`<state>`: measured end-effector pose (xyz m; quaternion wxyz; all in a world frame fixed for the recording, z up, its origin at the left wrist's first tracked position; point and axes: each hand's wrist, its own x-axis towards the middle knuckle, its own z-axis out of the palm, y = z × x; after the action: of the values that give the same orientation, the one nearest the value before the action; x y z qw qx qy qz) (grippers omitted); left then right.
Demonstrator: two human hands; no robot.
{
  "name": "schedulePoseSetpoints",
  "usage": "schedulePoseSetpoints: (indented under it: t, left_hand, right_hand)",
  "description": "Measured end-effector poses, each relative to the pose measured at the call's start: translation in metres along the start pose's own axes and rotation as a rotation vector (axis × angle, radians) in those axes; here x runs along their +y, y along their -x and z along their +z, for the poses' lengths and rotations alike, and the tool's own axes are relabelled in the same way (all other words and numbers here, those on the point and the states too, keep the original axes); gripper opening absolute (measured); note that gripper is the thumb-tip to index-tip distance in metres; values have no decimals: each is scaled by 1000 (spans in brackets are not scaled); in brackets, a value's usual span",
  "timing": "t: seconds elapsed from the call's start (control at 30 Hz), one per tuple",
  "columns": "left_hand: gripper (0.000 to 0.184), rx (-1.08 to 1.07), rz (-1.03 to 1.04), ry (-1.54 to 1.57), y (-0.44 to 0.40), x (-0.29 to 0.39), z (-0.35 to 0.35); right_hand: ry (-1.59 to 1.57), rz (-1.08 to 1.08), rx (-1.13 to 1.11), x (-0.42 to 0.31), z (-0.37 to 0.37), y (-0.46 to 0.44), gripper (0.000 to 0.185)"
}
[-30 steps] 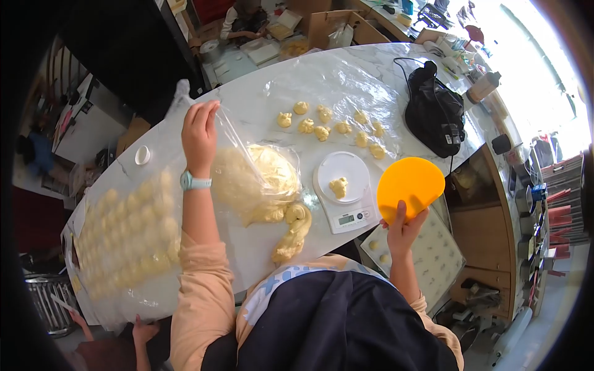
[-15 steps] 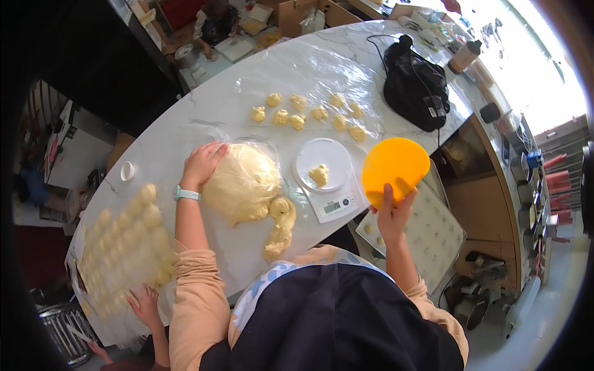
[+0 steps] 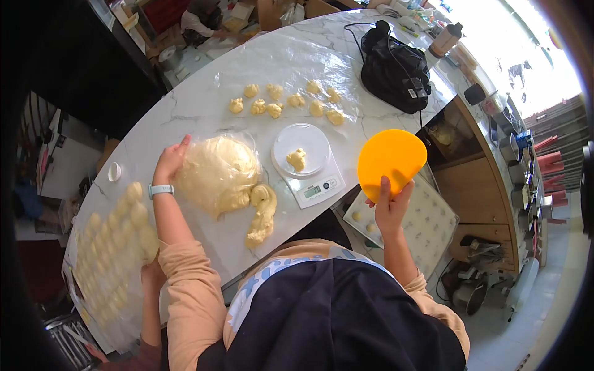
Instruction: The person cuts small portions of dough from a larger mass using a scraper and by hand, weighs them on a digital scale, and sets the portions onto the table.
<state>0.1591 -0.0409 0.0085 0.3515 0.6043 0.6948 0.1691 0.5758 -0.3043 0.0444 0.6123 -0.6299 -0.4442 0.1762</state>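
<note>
My left hand (image 3: 171,162) rests at the left edge of the large dough mass (image 3: 226,162), which lies under clear plastic; its fingers are partly hidden against the plastic. In my right hand (image 3: 391,207) is a round orange scraper (image 3: 391,159), gripped at its lower edge, raised beside the table. A white digital scale (image 3: 317,185) stands between my hands with a small dough lump (image 3: 297,159) on its plate. Just below the large dough lies a twisted dough strip (image 3: 262,216). Several small dough pieces (image 3: 275,91) sit on a plastic sheet behind the scale.
Rows of dough balls (image 3: 117,247) lie under plastic at the left, where another person's hand (image 3: 152,273) touches the edge. A black bag (image 3: 396,71) and a bottle (image 3: 445,40) stand at the back right. Below the table's right edge is a tray (image 3: 427,216).
My left hand has come down from holding up the plastic, which now covers the large dough. The scraper stays in my right hand. The view has shifted, and the other person's hand has moved.
</note>
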Motion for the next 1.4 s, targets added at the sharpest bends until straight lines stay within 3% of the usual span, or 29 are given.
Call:
schedulePoseSetpoints:
  t: [0.03,0.13,0.23,0.33,0.43,0.5,0.57,0.6,0.67,0.73,0.83,0.93,1.03,1.13,1.23,1.33,1.4]
  left_hand:
    - [70,3,-25,110,-5,-9,-1]
    - [70,680,315,-529,-38,-75,22]
    - [67,122,-58,-217,-2,-32,1]
    - [61,17,-107,-69,-2,-56,-7]
    - [45,1026,397,-582,44,-47,19]
    - [27,964,655,-173,104,3,19]
    - [22,548,342,256,179,32,44]
    - [27,355,318,252,203,26,60]
    - [34,238,445,76,231,30,92]
    - [47,466,647,-97,240,27,124]
    - [55,342,687,-296,238,24,149]
    - [47,242,509,-156,216,27,166]
    - [44,295,487,128,199,33,170]
    - [45,548,617,203,196,45,176]
    - [54,342,566,-208,197,49,176]
    - [67,248,577,-242,206,48,173]
    - [76,273,621,51,217,42,163]
  right_hand:
    - [-1,-4,-2,-1,0,1,20]
    - [-6,-2,-22,-1,1,3,20]
    - [-18,-15,-57,1,5,3,20]
    - [-50,-11,-110,-2,14,5,21]
    - [-70,-25,-154,-11,32,6,26]
    - [-69,-31,-188,-13,41,10,29]
    - [-70,-35,-238,-14,48,12,29]
    - [-93,-31,-263,-14,52,14,29]
    - [-144,-26,-314,-13,61,15,28]
    - [-147,-42,-359,-15,67,16,28]
    - [-158,-67,-391,-21,77,18,26]
    - [-165,-80,-391,-25,80,18,26]
    - [-148,-95,-374,-24,74,20,26]
    - [-141,-87,-328,-22,71,19,27]
    - [-126,-45,-333,-19,64,21,27]
    - [-144,-47,-340,-22,66,20,27]
    - [-135,-43,-372,-27,69,23,28]
